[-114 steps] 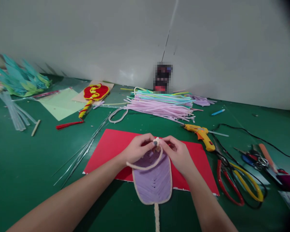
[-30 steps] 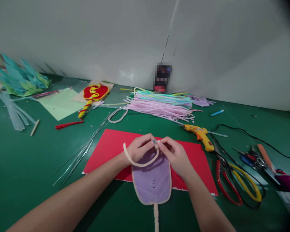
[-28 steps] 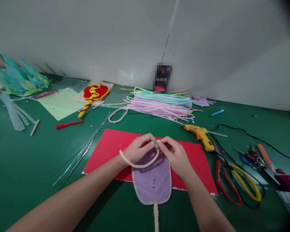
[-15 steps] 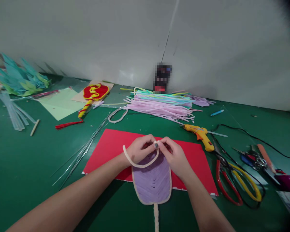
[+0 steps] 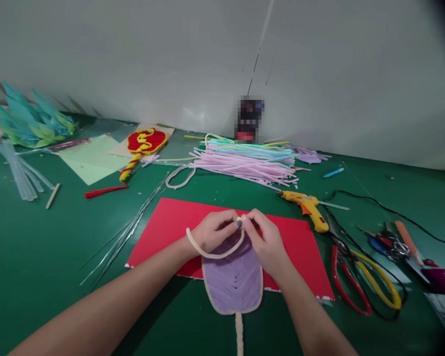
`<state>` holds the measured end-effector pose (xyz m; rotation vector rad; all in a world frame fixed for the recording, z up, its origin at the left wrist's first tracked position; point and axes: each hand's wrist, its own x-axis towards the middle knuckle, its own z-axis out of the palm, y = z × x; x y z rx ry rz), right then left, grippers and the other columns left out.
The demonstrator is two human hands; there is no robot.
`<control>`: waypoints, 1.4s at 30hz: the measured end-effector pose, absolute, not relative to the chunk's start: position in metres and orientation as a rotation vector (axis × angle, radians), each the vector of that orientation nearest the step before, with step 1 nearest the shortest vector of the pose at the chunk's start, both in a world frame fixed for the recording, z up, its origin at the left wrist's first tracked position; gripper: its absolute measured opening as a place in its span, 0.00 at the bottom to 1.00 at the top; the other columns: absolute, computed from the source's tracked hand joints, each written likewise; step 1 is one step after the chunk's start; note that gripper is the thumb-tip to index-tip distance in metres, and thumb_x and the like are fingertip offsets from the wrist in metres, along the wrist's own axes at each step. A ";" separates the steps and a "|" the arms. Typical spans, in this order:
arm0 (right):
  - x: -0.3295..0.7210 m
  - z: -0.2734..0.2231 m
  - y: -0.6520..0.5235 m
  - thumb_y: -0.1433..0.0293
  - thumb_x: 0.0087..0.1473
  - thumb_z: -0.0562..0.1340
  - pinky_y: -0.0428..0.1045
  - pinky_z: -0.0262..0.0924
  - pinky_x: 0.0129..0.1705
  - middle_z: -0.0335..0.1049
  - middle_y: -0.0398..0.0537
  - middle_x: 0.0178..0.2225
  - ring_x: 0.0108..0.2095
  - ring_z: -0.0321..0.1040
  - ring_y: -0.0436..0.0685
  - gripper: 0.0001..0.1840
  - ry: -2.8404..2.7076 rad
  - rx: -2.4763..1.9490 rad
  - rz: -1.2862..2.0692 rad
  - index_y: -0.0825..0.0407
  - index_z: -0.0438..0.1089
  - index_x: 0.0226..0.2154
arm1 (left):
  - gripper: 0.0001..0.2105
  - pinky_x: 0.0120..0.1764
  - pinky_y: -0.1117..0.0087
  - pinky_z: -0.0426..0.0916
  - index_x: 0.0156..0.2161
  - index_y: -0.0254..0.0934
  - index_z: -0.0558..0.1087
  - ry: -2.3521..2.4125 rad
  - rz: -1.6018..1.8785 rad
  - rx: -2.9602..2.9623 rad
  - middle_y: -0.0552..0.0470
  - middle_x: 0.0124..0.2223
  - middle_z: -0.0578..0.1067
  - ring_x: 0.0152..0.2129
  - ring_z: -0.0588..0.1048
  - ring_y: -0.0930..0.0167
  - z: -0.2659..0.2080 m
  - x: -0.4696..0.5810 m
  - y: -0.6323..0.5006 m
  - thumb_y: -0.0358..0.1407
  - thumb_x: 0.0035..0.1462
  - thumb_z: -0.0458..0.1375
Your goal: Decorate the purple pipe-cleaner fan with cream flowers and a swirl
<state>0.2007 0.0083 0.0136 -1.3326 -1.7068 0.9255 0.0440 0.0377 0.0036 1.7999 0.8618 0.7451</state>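
Observation:
A cream pipe cleaner [image 5: 217,255] is pinched at one end between the fingertips of my left hand [image 5: 217,231] and my right hand [image 5: 266,242]. Its loose length curves back over my left wrist. Both hands are closed and meet above the far end of a purple fan [image 5: 233,284] with a cream edge and a twisted cream handle [image 5: 239,331]. The fan's top is partly hidden by my hands. It lies over the near edge of a red board [image 5: 300,252].
Pastel pipe cleaners [image 5: 244,163] are heaped at the back. A yellow glue gun [image 5: 307,207] and pliers [image 5: 359,277] lie on the right. Thin wires [image 5: 133,222], a red fan [image 5: 146,142] and clear glue sticks [image 5: 20,173] are on the left.
The loose end of the pipe cleaner has shifted slightly down and left. My hands stay pinched at the same spot, with only a slight shift of the fingers.

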 end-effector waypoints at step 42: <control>0.205 0.006 0.017 0.57 0.54 0.54 0.47 0.57 0.34 0.71 0.45 0.29 0.32 0.66 0.53 0.17 -1.199 -1.479 0.781 0.52 0.68 0.28 | 0.06 0.33 0.72 0.67 0.34 0.35 0.68 1.022 0.910 1.501 0.53 0.29 0.74 0.27 0.73 0.73 0.005 0.046 0.038 0.36 0.52 0.55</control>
